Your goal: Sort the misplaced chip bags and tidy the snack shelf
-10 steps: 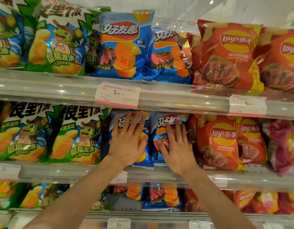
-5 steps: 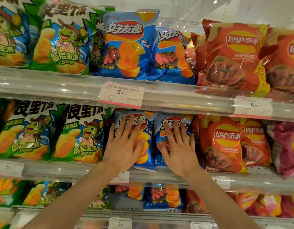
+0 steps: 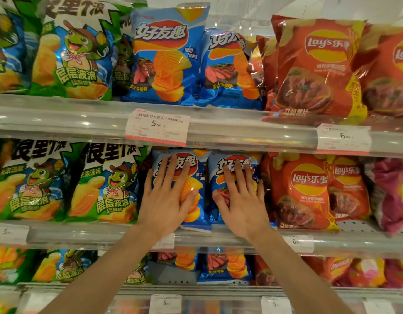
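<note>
Two blue chip bags stand side by side on the middle shelf. My left hand lies flat with fingers spread on the left blue bag. Flat on the right blue bag rests my right hand, fingers apart. Neither hand grips a bag; both only press on the fronts. Green chip bags stand to the left and red chip bags to the right of the blue pair.
The top shelf carries green, blue and red bags in the same order. A price tag hangs on its rail. A pink bag leans at the far right of the middle shelf. The bottom shelf holds more bags.
Both hands have stayed flat on the two blue bags; the left hand slid slightly down. The view has drifted a little to the left.
</note>
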{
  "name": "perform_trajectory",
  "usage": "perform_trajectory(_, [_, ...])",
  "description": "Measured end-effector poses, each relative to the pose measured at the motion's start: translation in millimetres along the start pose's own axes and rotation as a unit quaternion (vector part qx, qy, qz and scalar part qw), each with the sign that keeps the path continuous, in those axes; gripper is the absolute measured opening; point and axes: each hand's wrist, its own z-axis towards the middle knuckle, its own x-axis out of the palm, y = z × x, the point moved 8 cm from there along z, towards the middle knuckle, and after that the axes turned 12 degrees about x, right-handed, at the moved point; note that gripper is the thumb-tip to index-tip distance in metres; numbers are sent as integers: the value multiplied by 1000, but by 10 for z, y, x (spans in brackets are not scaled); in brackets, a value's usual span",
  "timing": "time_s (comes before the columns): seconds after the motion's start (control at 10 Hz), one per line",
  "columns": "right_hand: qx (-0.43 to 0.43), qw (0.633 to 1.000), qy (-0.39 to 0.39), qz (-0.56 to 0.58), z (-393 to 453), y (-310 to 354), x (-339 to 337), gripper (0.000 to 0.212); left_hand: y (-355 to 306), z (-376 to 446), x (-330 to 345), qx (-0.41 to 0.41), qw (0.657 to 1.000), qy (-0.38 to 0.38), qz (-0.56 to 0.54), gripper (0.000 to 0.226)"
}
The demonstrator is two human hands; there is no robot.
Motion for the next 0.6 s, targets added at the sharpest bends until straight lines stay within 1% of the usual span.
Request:
perform_trajectory(0.1, [-2, 1000, 1, 7, -9, -1, 1, 72, -3, 3, -17, -2, 1000, 0, 9, 72])
perform_trajectory(0.2, [7, 1000, -1, 20, -29, 0, -49, 75, -5, -14, -59, -18, 1000, 13, 14, 73])
perform_trajectory(0.3, [30, 998, -6, 47, -94, -34, -122, 79, -61, -60, -142, -46, 999, 9, 2, 76])
perform_trajectory(0.5, [66, 991, 3, 114, -373, -107, -281, 81, -272, -284, -425, -110, 992, 1, -67, 76])
perform_trajectory(0.6, [79, 986, -10, 149, -483, -182, -392, 83, -377, -375, -560, -138, 985, -11, -107, 73])
